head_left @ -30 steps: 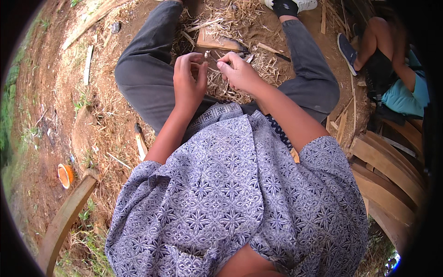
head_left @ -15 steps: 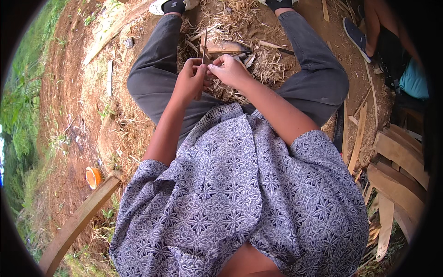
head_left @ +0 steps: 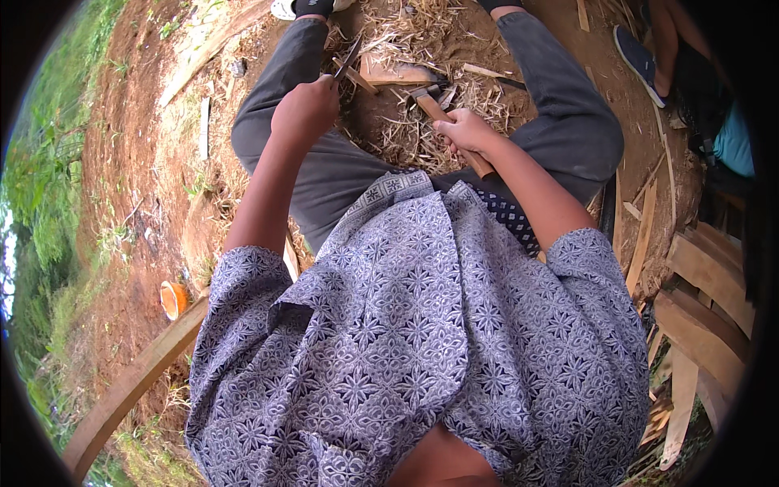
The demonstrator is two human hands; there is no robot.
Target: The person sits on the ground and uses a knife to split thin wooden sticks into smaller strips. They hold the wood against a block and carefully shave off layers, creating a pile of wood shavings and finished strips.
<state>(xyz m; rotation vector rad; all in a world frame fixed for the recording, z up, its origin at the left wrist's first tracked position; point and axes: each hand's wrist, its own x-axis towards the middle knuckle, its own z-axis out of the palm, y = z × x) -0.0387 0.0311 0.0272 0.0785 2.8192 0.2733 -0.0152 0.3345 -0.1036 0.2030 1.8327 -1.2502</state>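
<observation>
My left hand (head_left: 307, 112) is closed, back of the hand up, over my left thigh. From its far side juts a narrow dark blade (head_left: 350, 58), like a knife's, its grip hidden in the fist. My right hand (head_left: 468, 132) is wrapped round a wooden-handled tool (head_left: 428, 105) that slants from the ground between my knees back toward my lap. A metal part shows at the tool's far end; its full shape cannot be made out. Just beyond the tool a wood block (head_left: 398, 73) lies among pale shavings (head_left: 389, 128).
Curved wooden pieces (head_left: 704, 325) are piled at the right, with thin strips (head_left: 641, 235) beside them. Another person's shoe (head_left: 637, 61) and leg are at the upper right. At the left are a curved beam (head_left: 138, 377), an orange bowl-like container (head_left: 173, 300) and reddish soil.
My hands were together at the blade and have moved apart. The left hand went left with the blade; the right went right and nearer, now gripping the wooden-handled tool.
</observation>
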